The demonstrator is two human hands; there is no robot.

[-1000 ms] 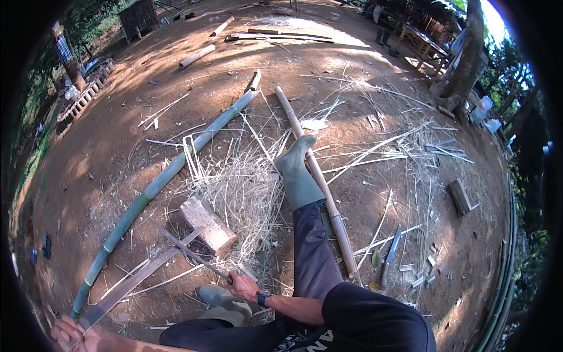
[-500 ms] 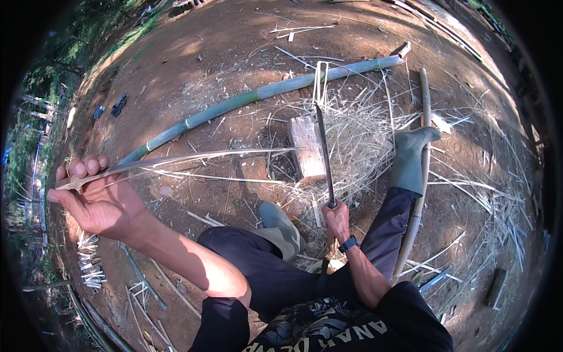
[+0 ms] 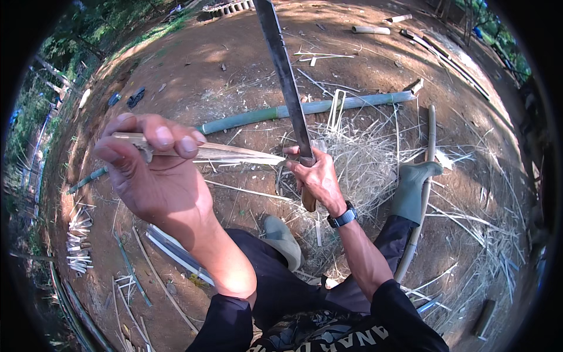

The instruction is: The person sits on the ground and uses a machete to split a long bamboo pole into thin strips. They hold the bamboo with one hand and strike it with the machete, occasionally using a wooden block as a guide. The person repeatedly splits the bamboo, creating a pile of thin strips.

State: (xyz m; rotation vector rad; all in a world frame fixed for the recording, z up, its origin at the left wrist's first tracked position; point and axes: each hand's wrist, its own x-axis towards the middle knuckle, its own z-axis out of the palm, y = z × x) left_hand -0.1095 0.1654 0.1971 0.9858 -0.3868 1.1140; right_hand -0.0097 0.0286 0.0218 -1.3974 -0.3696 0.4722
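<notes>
My left hand is raised at the left, its thumb and fingers closed on one end of a split bamboo strip. The strip runs to the right, and its frayed far end meets the fingers of my right hand. That hand is wrapped round the handle of a machete, whose long dark blade points up and away from me. Whether the right fingers also pinch the strip's tip is hard to see. The wooden block on the ground is mostly hidden behind my right hand.
A green bamboo pole lies across the ground ahead. Pale shavings are heaped right of centre. Another pole runs beside my right boot. Short split pieces are piled at the left, with more poles at the back right.
My right hand has risen toward the left with the machete, blade swung up, and reached the strip's far end. My left hand has moved right and nearer the camera, still holding the strip.
</notes>
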